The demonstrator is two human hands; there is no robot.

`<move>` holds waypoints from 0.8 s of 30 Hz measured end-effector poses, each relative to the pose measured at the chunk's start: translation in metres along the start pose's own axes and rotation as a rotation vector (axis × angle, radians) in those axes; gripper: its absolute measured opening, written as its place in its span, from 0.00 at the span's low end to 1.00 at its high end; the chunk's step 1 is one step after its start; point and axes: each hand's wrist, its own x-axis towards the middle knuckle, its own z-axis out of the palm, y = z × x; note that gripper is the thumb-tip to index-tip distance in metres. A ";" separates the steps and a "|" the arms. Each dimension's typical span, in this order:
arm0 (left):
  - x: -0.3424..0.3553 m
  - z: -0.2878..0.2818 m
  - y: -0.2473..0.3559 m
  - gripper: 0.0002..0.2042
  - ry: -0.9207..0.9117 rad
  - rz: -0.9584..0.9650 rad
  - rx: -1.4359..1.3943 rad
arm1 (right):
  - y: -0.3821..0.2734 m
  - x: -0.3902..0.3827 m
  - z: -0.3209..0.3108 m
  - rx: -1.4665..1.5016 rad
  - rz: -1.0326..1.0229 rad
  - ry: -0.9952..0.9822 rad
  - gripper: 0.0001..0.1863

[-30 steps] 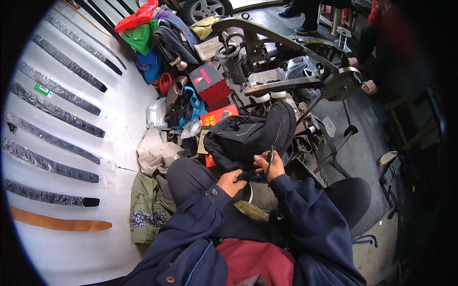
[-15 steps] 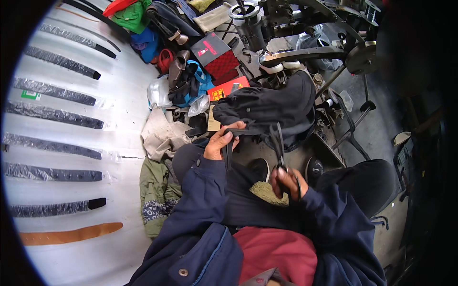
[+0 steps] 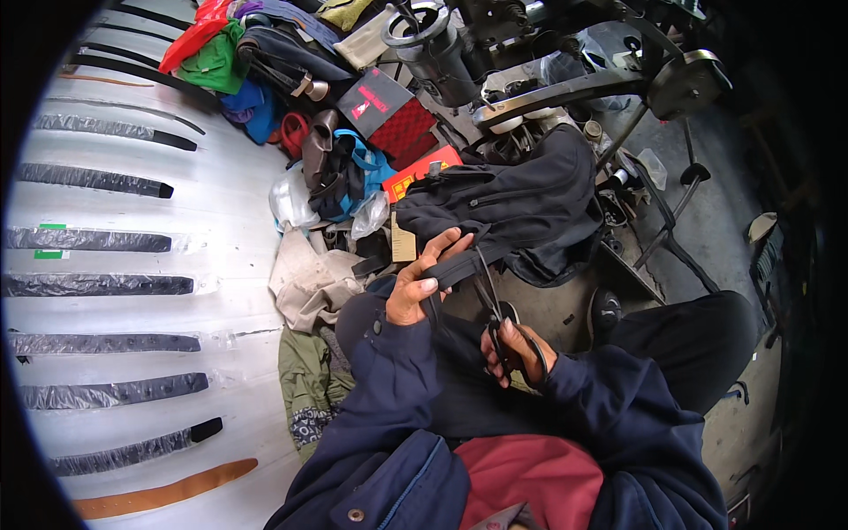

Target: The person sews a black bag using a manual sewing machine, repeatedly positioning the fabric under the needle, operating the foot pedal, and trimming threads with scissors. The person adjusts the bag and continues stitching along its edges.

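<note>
My left hand (image 3: 415,287) grips a black strap (image 3: 457,268) between thumb and fingers, and a loose end hangs below it. The strap runs toward a black cloth bag (image 3: 539,208) that lies in front of my knees. In my right hand (image 3: 523,352) is a pair of scissors (image 3: 486,291), the fingers wrapped round the handles. Its blades point up and left, crossing the strap close to the left fingertips. Whether the blades touch the strap I cannot tell.
Belts in clear wrap lie on a pale surface at the left, with a brown belt (image 3: 168,488) nearest. Bags, clothes and a red-and-black box (image 3: 389,115) are piled ahead. A black metal machine (image 3: 565,88) stands far right. An olive garment (image 3: 309,380) lies by my left knee.
The scissors have moved left and their blades have come up to the strap. My left hand has turned the strap outward. The view has shifted slightly, and more of the bag shows.
</note>
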 end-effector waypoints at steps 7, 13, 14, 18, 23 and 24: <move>0.002 0.000 0.001 0.13 -0.010 -0.011 0.096 | -0.002 0.015 -0.007 0.023 -0.030 0.001 0.32; 0.003 -0.001 0.001 0.09 -0.007 -0.040 0.138 | 0.005 0.015 0.001 0.083 -0.059 0.025 0.35; 0.004 -0.001 0.002 0.12 -0.013 -0.044 0.131 | 0.005 0.015 0.003 0.086 -0.067 0.024 0.36; 0.004 0.000 0.002 0.17 -0.014 -0.049 0.115 | 0.003 0.011 0.007 0.109 -0.047 0.031 0.35; 0.004 0.004 0.002 0.08 0.021 -0.055 0.131 | -0.007 0.006 0.008 -0.008 -0.052 0.085 0.27; 0.004 0.004 0.002 0.08 0.023 -0.059 0.132 | -0.009 0.005 0.007 -0.093 -0.069 0.095 0.26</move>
